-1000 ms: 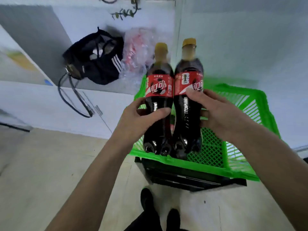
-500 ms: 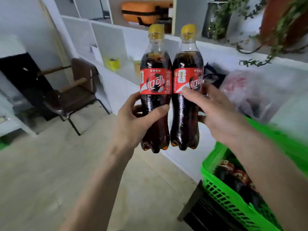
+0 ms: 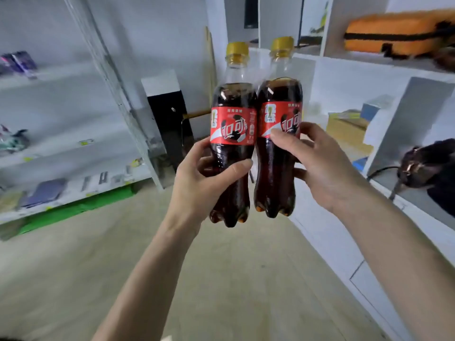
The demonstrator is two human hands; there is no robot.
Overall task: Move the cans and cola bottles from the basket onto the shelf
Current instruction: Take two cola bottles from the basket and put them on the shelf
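Observation:
Two upright cola bottles with yellow caps and red labels are held side by side in the air before me, touching. My left hand [image 3: 204,183] grips the left cola bottle [image 3: 232,114] around its lower body. My right hand [image 3: 322,166] grips the right cola bottle [image 3: 280,104] at its label and waist. A white metal shelf [image 3: 73,146] with several tiers stands at the left, carrying a few small blurred items. The basket is out of view.
White cubby shelving [image 3: 369,77] runs along the right, holding an orange bag [image 3: 398,30], cardboard boxes [image 3: 349,129] and a black bag [image 3: 433,166]. A black-and-white cabinet [image 3: 167,114] stands behind the bottles. Beige floor [image 3: 73,279] lies below.
The view has swung left, away from the green basket, which has left the frame. The white metal shelf has come into view at the left. Both hands still hold the bottles.

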